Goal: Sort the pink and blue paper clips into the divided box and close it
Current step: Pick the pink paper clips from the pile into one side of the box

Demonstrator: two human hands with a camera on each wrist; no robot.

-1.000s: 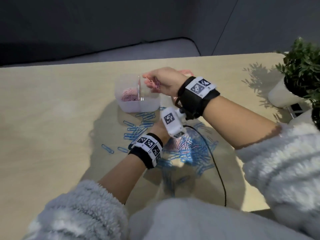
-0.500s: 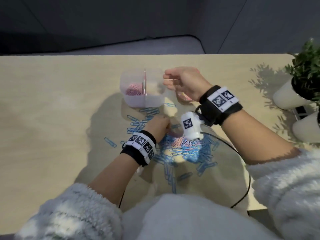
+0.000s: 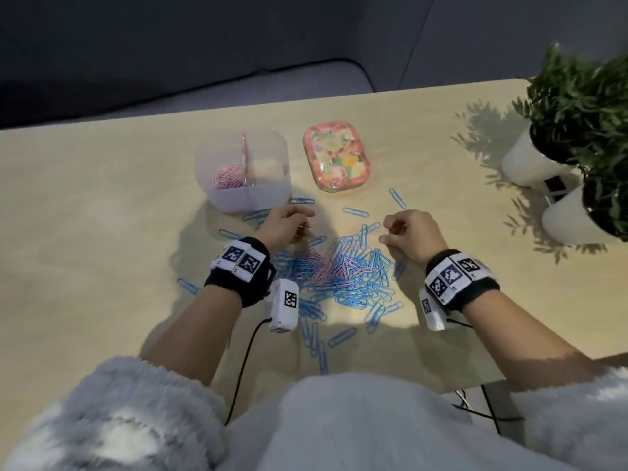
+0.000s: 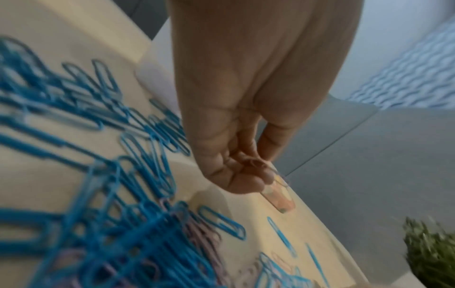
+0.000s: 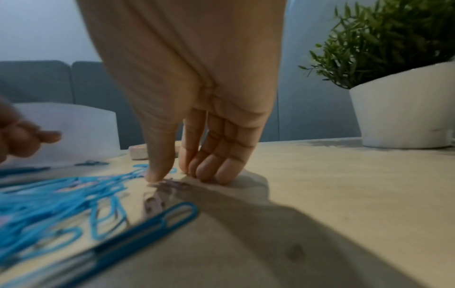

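Since the earlier frame, the right hand [image 3: 409,236] had been withdrawn from the divided box [image 3: 268,193] to the mixed pile [image 3: 343,270] on the desk [image 3: 102,232]. Its grip was nearly closed, thumb and fingertips [image 5: 209,173] pressed at a pink clip [image 5: 176,184], not yet lifted. Pink clips [image 4: 255,162] were pinched in the left hand [image 3: 283,226]. Single pink clips should be isolated from the blue before lifting.

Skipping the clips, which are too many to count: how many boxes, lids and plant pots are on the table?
Divided box: 1
Floral lid: 1
White plant pots: 2
Total: 4
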